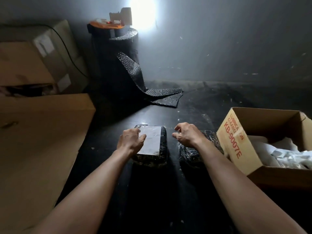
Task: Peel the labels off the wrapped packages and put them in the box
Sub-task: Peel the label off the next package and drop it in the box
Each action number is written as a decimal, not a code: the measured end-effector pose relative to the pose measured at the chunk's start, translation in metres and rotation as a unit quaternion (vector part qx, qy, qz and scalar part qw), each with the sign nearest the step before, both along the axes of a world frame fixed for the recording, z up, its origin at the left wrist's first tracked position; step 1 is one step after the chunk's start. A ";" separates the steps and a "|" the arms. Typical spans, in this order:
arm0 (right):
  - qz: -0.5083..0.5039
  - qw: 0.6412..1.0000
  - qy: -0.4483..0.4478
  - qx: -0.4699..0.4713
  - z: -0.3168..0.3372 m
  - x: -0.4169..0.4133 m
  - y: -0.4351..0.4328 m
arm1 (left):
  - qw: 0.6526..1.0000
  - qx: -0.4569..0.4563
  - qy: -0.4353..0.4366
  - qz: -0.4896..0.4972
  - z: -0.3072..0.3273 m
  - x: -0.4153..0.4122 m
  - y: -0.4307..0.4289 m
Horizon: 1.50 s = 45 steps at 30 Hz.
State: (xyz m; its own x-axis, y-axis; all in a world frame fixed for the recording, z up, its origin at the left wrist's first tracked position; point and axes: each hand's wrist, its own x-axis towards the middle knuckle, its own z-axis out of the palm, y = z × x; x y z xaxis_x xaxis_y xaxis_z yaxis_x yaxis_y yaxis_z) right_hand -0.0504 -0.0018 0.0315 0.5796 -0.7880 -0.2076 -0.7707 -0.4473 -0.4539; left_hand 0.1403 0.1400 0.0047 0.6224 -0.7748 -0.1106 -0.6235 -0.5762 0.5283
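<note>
A black bubble-wrapped package (162, 142) lies on the dark floor in front of me, with a white label (151, 141) stuck flat on its top. My left hand (130, 141) rests on the label's left edge, fingers spread, thumb on the label. A second black wrapped package (194, 152) lies to the right, partly hidden under my right forearm. My right hand (186, 134) hovers between the two packages, fingers curled loosely and holding nothing. An open cardboard box (236, 142) with red print stands at the right, with crumpled white paper (283, 154) inside.
A large flat cardboard sheet (42, 141) covers the left side. Stacked cartons (33, 61) stand at the back left. A tall roll of black bubble wrap (121, 65) stands behind, its loose end trailing on the floor. A bright lamp (143, 12) glares on the wall.
</note>
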 end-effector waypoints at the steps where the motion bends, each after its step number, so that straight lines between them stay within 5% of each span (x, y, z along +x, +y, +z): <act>1: 0.001 1.000 -0.001 0.001 -0.004 0.008 0.002 | 1.000 0.002 0.007 0.005 -0.003 0.005 0.000; 14: 0.035 0.999 0.031 0.011 -0.056 0.081 0.010 | 0.975 0.007 0.216 0.046 -0.066 0.061 -0.012; 20: 0.046 0.998 0.002 0.046 -0.062 0.096 -0.006 | 0.920 -0.029 0.386 0.070 -0.080 0.077 -0.023; 30: -0.015 0.998 -0.056 -0.002 -0.077 0.112 -0.020 | 0.856 -0.068 0.502 0.098 -0.087 0.082 -0.038; 35: -0.054 0.992 -0.116 -0.017 -0.083 0.113 -0.018 | 0.879 -0.078 0.467 0.060 -0.092 0.087 -0.039; 45: -0.070 0.982 -0.169 -0.037 -0.092 0.112 -0.013 | 0.852 -0.132 0.502 0.068 -0.099 0.077 -0.034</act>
State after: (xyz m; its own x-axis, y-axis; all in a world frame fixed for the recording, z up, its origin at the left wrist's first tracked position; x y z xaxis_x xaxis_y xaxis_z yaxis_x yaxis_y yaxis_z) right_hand 0.0621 -0.0151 -0.0603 0.4909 -0.8703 0.0390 -0.6375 -0.3894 -0.6648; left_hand 0.2173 0.1063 -0.0943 0.4026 -0.7838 -0.4729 0.2826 -0.3850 0.8786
